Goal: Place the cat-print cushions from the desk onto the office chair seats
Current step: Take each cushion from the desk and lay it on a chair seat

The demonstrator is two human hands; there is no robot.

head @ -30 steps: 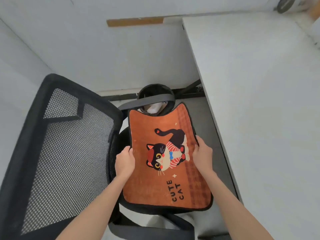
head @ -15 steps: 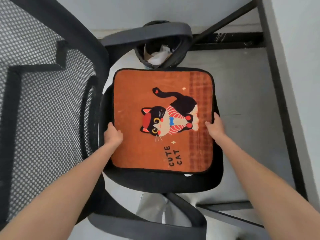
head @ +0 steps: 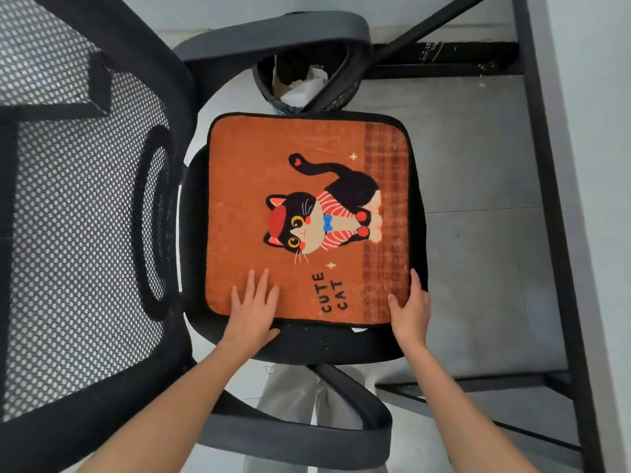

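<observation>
Top-down view of an office chair. The orange cat-print cushion (head: 307, 213) lies flat on the black chair seat (head: 334, 346), covering most of it; a strip of the seat shows along the near edge and at the left and right sides. The printed cat lies sideways, head toward the left, with the words "CUTE CAT" near the cushion's near edge. The left hand (head: 252, 312) rests palm-down on the near left part of the cushion, fingers straight and spread, grasping nothing. The right hand (head: 409, 308) holds the near right corner of the cushion, thumb on the top face and fingers along the right edge. The mesh backrest (head: 85, 216) fills the left of the view. One grey armrest (head: 273, 35) arches over the far side, another armrest (head: 300, 438) over the near side. A waste bin (head: 304, 83) holding crumpled paper stands beyond the seat, partly behind the far armrest. A desk edge (head: 587, 199) with black frame runs along the right.
</observation>
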